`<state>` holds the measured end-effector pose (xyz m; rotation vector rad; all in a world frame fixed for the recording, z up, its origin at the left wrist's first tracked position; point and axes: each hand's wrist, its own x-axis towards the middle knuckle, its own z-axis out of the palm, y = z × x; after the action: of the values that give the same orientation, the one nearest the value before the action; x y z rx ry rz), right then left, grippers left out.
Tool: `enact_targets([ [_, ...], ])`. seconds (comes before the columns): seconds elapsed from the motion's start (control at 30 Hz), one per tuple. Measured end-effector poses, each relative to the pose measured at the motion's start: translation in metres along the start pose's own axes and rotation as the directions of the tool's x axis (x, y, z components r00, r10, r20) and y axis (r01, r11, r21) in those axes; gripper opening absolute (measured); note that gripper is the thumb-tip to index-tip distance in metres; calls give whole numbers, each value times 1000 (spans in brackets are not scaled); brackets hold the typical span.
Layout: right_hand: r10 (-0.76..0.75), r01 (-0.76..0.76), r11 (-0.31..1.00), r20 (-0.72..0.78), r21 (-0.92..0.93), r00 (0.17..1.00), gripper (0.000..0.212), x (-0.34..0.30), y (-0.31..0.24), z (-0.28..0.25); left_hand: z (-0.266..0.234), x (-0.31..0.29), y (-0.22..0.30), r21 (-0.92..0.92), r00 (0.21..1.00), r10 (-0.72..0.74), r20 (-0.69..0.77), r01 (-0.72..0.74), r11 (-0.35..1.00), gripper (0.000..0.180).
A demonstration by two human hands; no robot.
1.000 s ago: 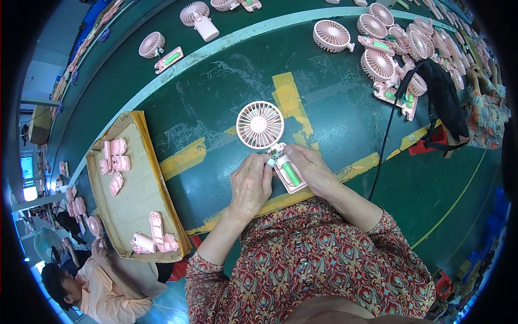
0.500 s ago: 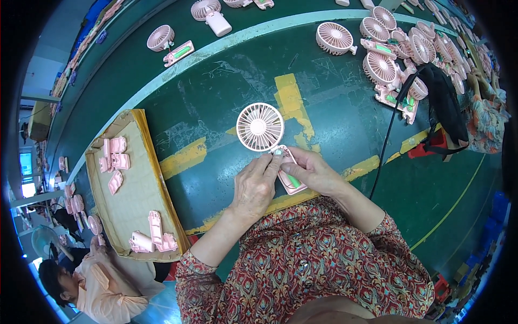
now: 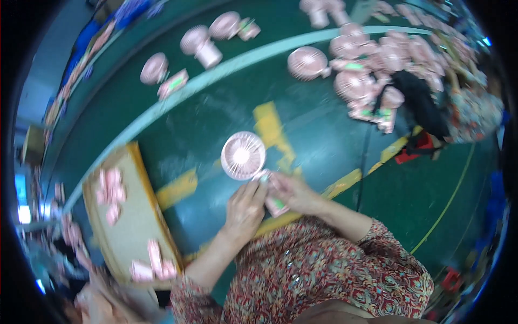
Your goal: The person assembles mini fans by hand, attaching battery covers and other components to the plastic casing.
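A pink handheld fan (image 3: 243, 155) lies over the green table in front of me, its round grille pointing away from my body. Its handle is uncovered and shows a green battery (image 3: 278, 203) inside. My left hand (image 3: 246, 209) closes on the neck of the fan, where grille and handle meet. From the other side my right hand (image 3: 291, 193) grips the handle, thumb across it. Motion blur smears the fingertips and the small parts between them.
On the left stands a shallow cardboard box (image 3: 127, 237) with pink shell pieces. A pile of pink fans (image 3: 353, 83) lies at the far right, beside a black bag (image 3: 418, 100). More fans (image 3: 197, 40) lie beyond the pale strip. People sit at the left and right.
The whole view has shifted, so table, box and far fans appear lower, and the picture is blurred. Both hands still hold the fan at its neck and handle.
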<state>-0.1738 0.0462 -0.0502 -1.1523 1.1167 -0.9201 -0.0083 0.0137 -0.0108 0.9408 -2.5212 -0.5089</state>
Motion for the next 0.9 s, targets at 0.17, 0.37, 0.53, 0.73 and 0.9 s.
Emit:
enact_targets([
  [0.17, 58, -98, 982, 232, 164, 971, 30, 8, 15, 0, 3, -9, 5, 22, 993, -44, -105, 46, 999, 31],
  [0.37, 178, -209, 948, 144, 240, 973, 36, 7, 0, 3, 3, -17, 11, -26, 971, -115, -208, 112, 993, 20],
  [0.53, 211, -237, 915, 114, 326, 971, 35, 14, 4, 8, 10, -33, 4, 53, 970, 19, -241, -7, 999, 29],
  [0.73, 205, -220, 850, 84, 479, 975, 35, 18, 12, 12, 30, -51, 16, 118, 988, -43, -149, 61, 991, 53],
  [0.9, 220, -242, 836, 103, 492, 970, 35, 16, 6, 14, 12, -62, 12, -16, 973, -151, -174, 151, 988, 53],
])
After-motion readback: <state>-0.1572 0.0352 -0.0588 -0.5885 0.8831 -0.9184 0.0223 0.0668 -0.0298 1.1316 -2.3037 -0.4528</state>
